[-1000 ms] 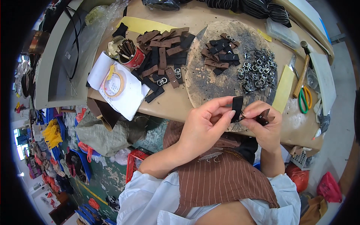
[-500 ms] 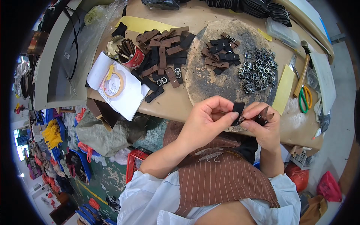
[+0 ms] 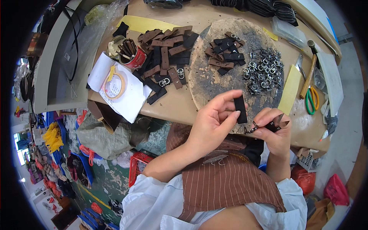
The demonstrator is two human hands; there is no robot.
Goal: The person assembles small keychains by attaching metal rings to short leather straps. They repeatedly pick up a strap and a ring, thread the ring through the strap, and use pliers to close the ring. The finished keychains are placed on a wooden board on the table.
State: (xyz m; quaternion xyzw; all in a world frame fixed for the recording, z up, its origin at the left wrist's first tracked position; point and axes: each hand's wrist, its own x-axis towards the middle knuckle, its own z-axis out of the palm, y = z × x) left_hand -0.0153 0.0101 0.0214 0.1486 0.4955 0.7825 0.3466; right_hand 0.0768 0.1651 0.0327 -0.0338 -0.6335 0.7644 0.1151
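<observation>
The left hand [image 3: 214,120] pinches a short black leather strap [image 3: 240,109] between thumb and forefinger, while the right hand [image 3: 274,132] grips a small metal buckle [image 3: 254,128] above the round scorched wooden board [image 3: 214,82].

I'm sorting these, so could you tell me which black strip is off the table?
The black strip pinched upright in the left hand; the others lie on the table.

Matt black strap [image 3: 240,109], shiny metal buckle [image 3: 253,128]

Head-worn fisheye, steeply down, close
</observation>
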